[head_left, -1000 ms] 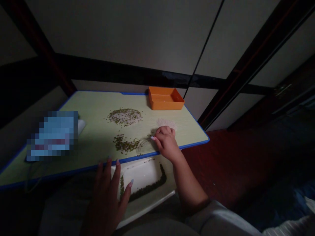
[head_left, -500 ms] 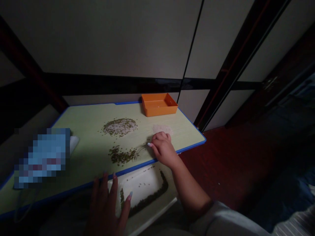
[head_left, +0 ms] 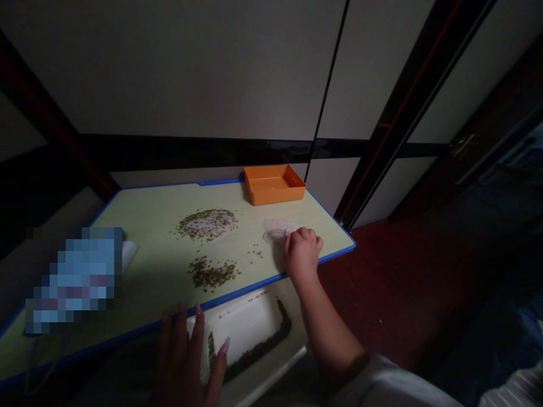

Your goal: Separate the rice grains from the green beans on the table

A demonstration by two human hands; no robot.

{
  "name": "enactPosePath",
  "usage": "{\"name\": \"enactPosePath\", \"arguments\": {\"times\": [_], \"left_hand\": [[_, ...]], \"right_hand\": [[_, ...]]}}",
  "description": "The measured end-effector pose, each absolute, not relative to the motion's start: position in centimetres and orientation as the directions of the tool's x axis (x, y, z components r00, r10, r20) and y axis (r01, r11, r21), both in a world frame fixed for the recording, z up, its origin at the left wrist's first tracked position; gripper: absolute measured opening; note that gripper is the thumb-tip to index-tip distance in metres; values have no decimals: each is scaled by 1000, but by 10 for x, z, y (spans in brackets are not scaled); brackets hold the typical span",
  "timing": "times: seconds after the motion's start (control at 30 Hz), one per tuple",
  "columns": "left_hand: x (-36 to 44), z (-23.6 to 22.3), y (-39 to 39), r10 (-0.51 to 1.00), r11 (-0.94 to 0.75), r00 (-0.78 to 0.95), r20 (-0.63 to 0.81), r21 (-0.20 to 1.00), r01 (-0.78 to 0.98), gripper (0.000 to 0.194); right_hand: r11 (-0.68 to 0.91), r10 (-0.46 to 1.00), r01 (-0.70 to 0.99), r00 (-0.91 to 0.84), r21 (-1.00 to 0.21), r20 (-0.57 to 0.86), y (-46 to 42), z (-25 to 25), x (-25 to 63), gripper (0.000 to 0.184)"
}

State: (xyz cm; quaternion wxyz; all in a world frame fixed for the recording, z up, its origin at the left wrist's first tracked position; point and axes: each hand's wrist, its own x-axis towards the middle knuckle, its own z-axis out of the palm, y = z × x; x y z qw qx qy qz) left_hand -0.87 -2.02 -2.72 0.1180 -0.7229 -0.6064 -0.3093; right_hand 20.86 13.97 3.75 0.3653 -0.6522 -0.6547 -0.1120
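Note:
My right hand (head_left: 303,251) is closed round a thin wire-loop tool (head_left: 275,236), which is over the table's right part. The loops lie at the near edge of a small patch of fine pale grains (head_left: 278,224). To the left is a loose heap of small green beans or seeds (head_left: 212,273), with a few strays between it and the hand. Farther back, a heap of pale grains mixed with green ones (head_left: 207,224) spreads out. My left hand (head_left: 186,356), fingers apart, rests at the left side of a white tray (head_left: 246,316) that has green ones along its inner edges.
The pale table (head_left: 156,209) has a blue rim. An orange open box (head_left: 275,195) stands at its back right, close to the cupboard panels (head_left: 203,73). A blurred-out blue item (head_left: 76,282) lies at the left. Dark red floor (head_left: 365,271) shows on the right.
My right hand has moved right with the wire-loop tool, from beside the near green heap to the pale patch. A few green strays now show where it was. My left hand stays put.

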Motion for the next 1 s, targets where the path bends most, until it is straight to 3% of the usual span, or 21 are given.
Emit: {"name": "enactPosePath", "arguments": {"times": [0.3, 0.57, 0.8, 1.0], "left_hand": [[-9, -27, -19, 788, -237, 75, 612, 187, 953, 84], [-11, -29, -19, 786, -253, 109, 608, 156, 955, 84], [-11, -31, -19, 790, -239, 96, 606, 159, 958, 83], [-10, -30, -20, 789, -237, 88, 608, 168, 957, 82]], "right_hand": [[231, 832, 940, -57, -251, 551, 137, 45, 186, 25], [422, 765, 887, -236, -189, 599, 125, 45, 169, 28], [677, 666, 708, -472, -202, 578, 117, 48, 168, 23], [777, 592, 601, -595, -188, 543, 113, 49, 159, 23]]}}
